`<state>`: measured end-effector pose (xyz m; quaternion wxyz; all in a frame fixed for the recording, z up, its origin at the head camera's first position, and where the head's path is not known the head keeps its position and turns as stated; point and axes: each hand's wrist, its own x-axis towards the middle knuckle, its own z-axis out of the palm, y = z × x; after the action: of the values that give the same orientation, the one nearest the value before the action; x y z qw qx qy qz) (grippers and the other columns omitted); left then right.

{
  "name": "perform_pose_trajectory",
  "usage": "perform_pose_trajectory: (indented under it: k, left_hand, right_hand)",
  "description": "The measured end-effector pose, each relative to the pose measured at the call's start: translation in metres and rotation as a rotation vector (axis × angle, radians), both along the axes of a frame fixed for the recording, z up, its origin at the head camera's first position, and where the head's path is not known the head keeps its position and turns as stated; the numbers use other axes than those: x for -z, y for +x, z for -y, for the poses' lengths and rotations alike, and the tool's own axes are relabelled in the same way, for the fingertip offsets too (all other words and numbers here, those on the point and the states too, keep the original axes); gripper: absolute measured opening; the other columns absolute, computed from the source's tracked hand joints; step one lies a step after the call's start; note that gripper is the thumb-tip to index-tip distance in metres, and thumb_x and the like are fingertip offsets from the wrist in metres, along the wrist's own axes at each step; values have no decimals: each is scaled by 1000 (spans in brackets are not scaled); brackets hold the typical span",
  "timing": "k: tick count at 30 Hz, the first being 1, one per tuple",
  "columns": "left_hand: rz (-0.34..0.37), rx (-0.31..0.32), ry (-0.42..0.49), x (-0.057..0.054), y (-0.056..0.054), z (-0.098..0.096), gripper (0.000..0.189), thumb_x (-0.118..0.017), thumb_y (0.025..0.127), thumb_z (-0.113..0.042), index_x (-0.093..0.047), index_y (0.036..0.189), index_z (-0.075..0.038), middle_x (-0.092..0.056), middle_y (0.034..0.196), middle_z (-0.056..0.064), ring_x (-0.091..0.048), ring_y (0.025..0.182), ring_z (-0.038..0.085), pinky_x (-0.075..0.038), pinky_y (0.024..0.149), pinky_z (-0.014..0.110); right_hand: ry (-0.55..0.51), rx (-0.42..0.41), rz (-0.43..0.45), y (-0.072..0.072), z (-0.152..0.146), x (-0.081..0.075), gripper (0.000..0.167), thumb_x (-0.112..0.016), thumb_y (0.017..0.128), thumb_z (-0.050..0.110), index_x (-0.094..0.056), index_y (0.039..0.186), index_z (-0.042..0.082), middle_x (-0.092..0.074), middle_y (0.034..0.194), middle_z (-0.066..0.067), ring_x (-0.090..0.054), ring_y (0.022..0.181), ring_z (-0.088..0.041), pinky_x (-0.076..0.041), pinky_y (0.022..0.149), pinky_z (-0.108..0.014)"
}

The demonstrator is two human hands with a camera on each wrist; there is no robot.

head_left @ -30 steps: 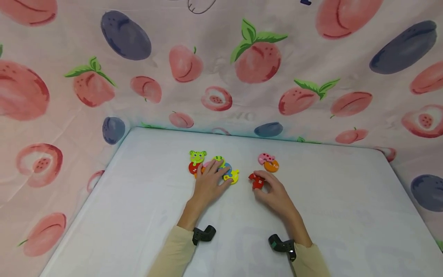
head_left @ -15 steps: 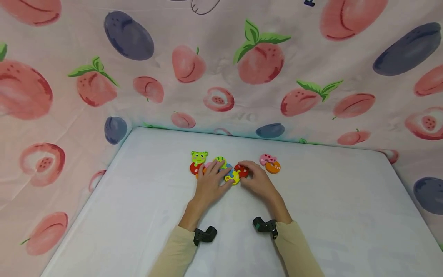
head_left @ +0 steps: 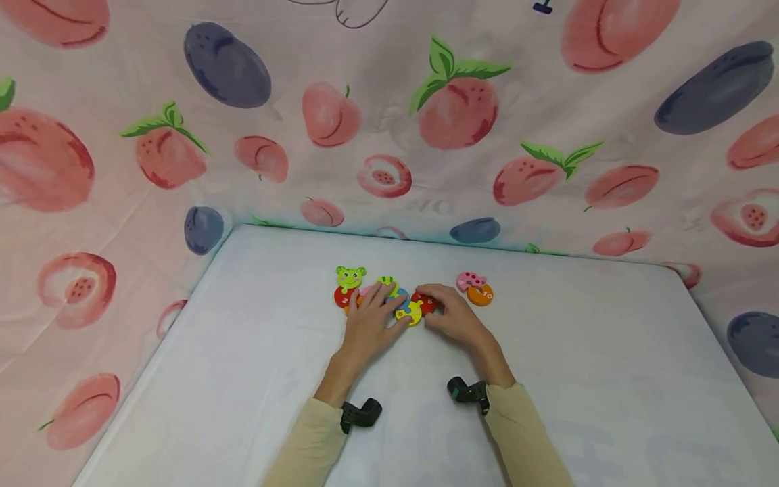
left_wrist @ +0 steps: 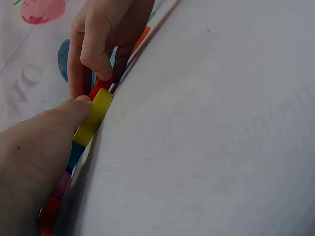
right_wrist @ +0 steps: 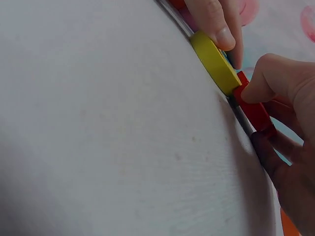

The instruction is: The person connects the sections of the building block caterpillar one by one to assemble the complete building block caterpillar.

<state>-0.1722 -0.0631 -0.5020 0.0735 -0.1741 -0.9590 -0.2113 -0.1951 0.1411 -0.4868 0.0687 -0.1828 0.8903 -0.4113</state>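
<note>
A row of caterpillar puzzle pieces lies on the white table. It starts at a green smiling head [head_left: 350, 277], joined to a red piece marked 2 [head_left: 343, 298]. My left hand [head_left: 368, 323] rests over the middle of the row with fingers spread, hiding parts of several pieces; its thumb touches the yellow piece [left_wrist: 94, 118]. At the row's right end, my right hand [head_left: 458, 318] pinches a red numbered piece [right_wrist: 255, 112] between thumb and fingers. That piece stands right against the yellow one's edge, partly covered by the fingers.
To the right of the row lie a pink spotted piece [head_left: 470, 281] and an orange piece marked 10 [head_left: 480, 295], their edges meeting. A fruit-patterned cloth [head_left: 389, 122] rises behind the white table [head_left: 274, 379] and along its left side.
My right hand has carried the red piece leftward, up against the yellow piece, and over the last half second has barely moved. My left hand stays on the row.
</note>
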Motion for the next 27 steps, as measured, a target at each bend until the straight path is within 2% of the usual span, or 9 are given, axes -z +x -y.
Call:
perform_pose_trajectory:
  k: [8, 12, 21, 27]
  left_hand:
    - [-4, -4, -2, -1, 1, 0, 50, -59, 92, -49, -56, 137, -29, -44, 152, -1, -31, 146, 24, -14, 119, 61]
    - [-4, -5, 0, -1, 1, 0, 50, -59, 91, -49, -56, 137, -29, -45, 152, -1, -32, 145, 24, -14, 119, 61]
    - [2, -5, -6, -2, 0, -1, 50, -59, 92, -49, -55, 138, -30, -44, 152, -1, -31, 146, 24, -13, 119, 61]
    - [4, 0, -9, -2, 1, -1, 51, -60, 91, -49, -55, 138, -29, -44, 152, 0, -31, 146, 24, -13, 119, 62]
  right_hand:
    - [-3, -8, -58, -1, 0, 4, 53, -60, 80, 9, -57, 132, 5, -56, 138, -15, -48, 127, -36, -42, 107, -54]
    - [10, -20, -42, -1, 0, 3, 52, -60, 81, 9, -57, 133, 5, -56, 139, -15, -47, 130, -36, -39, 110, -54]
    - [90, -14, -47, 0, 0, 3, 53, -60, 83, 10, -56, 136, 7, -53, 142, -13, -39, 135, -36, -35, 112, -55]
    - [151, -17, -114, 4, -1, 3, 55, -60, 84, 13, -54, 139, 11, -48, 148, -11, -32, 140, -39, -30, 112, -64]
